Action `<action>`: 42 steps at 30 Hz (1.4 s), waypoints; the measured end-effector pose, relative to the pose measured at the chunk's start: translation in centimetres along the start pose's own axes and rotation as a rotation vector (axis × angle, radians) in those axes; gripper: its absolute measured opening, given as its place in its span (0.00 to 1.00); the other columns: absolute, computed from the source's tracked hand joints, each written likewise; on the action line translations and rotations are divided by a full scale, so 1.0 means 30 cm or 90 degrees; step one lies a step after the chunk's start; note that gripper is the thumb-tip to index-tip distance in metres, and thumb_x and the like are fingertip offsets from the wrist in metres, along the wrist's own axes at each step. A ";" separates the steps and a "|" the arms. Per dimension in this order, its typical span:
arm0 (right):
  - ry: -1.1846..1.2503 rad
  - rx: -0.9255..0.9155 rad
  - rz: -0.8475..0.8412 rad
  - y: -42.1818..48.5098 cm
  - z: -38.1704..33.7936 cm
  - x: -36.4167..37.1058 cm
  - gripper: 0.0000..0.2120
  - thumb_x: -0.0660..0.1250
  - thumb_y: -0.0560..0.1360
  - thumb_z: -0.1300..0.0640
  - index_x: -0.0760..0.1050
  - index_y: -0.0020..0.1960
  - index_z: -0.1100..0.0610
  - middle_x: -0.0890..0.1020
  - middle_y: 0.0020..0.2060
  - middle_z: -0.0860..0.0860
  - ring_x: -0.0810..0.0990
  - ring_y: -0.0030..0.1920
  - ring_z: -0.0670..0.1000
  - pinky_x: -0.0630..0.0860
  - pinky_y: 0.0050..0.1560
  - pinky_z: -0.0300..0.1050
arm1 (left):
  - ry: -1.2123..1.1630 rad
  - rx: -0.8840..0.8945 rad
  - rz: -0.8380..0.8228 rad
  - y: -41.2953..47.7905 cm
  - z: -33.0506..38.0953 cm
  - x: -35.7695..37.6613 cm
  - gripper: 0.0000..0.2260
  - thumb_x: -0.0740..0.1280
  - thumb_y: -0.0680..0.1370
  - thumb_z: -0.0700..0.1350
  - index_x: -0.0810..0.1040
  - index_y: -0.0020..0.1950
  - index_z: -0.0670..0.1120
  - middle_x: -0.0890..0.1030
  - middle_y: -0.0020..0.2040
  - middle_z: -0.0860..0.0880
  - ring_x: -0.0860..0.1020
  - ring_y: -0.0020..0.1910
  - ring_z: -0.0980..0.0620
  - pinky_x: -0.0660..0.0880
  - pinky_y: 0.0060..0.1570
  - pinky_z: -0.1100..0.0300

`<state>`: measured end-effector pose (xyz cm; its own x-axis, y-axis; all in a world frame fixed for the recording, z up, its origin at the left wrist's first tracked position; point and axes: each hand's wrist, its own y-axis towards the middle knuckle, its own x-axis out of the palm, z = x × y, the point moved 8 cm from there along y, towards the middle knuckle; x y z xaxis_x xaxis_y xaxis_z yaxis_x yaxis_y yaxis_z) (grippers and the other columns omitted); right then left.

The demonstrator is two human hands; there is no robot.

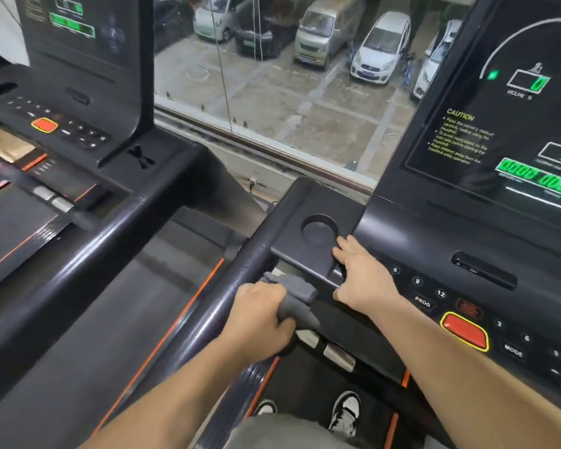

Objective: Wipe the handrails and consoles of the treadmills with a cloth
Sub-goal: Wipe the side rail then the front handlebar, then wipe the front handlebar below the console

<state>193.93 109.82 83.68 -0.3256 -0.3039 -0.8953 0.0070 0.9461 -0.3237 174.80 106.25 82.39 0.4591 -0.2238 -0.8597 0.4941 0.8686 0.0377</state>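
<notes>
Here — black console, window beyond

We have only 1 view, from a camera on the person's head. It looks forward and steeply down, very near to the console at the right. The neighbouring treadmill fills the left side, a window onto parked cars the upper middle, and the shoes the bottom edge.

Display runs off the right edge (its small print blurred); left hand covers half the cloth.
</notes>
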 end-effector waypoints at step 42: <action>-0.008 0.238 -0.042 -0.733 0.404 0.187 0.25 0.73 0.71 0.41 0.75 0.65 0.47 0.77 0.60 0.46 0.76 0.64 0.52 0.78 0.58 0.51 | -0.019 0.113 -0.163 -0.188 0.526 0.379 0.23 0.68 0.63 0.53 0.70 0.57 0.52 0.74 0.55 0.51 0.72 0.56 0.47 0.70 0.62 0.52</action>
<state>203.40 85.96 82.08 -0.3251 -0.3658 -0.8721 0.3315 0.8195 -0.4674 188.89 91.83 80.45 0.3236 -0.4408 -0.8373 0.7160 0.6925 -0.0879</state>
